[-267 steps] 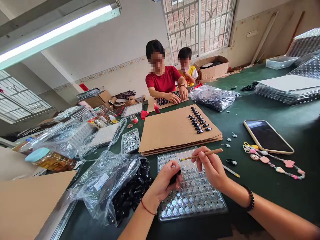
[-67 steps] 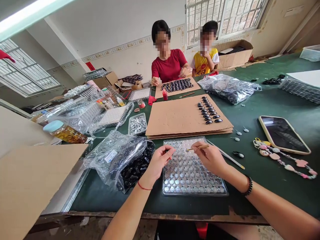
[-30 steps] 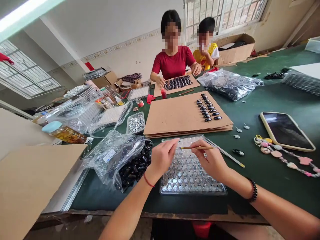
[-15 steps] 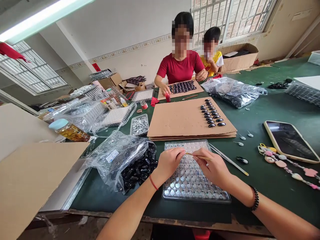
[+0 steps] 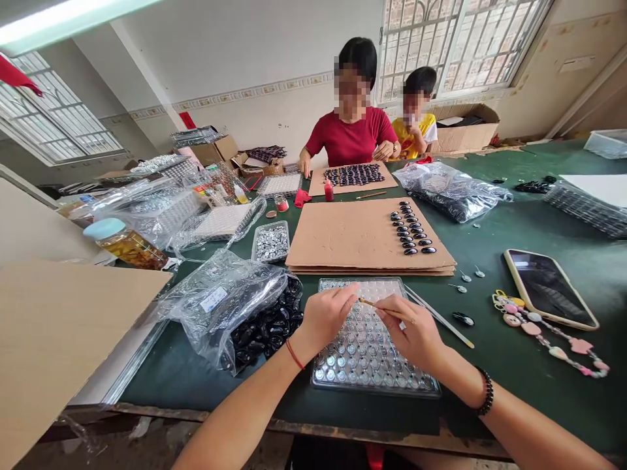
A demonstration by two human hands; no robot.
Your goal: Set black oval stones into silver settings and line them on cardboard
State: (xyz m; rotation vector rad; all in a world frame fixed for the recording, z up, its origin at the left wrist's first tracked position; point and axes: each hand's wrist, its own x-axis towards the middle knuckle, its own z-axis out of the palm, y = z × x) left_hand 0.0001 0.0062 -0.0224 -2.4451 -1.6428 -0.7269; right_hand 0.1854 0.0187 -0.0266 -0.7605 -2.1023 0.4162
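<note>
A clear plastic tray (image 5: 414, 385) of small silver discs lies in front of me on the green table (image 5: 514, 365). My right hand (image 5: 414, 329) grips a thin wooden stick (image 5: 379, 307) over the tray, its tip pointing left toward my left hand (image 5: 326, 316). The left hand's fingers are pinched together at the stick's tip; whatever small piece they hold is hidden. A clear bag of black oval stones (image 5: 259, 323) lies just left of the tray. Behind the tray a stack of cardboard sheets (image 5: 343, 238) carries two rows of black stones (image 5: 411, 232).
A phone (image 5: 548, 287) and a beaded charm strap (image 5: 548, 333) lie at the right. A small tub of silver discs (image 5: 271, 241), a jar (image 5: 125, 243) and plastic bags stand at the left. Two people sit across the table behind another cardboard sheet (image 5: 353, 176).
Over the last second my two hands have come together above the tray. The stick's tip now meets the left fingers. The person in red has drawn the hand back from the red bottle.
</note>
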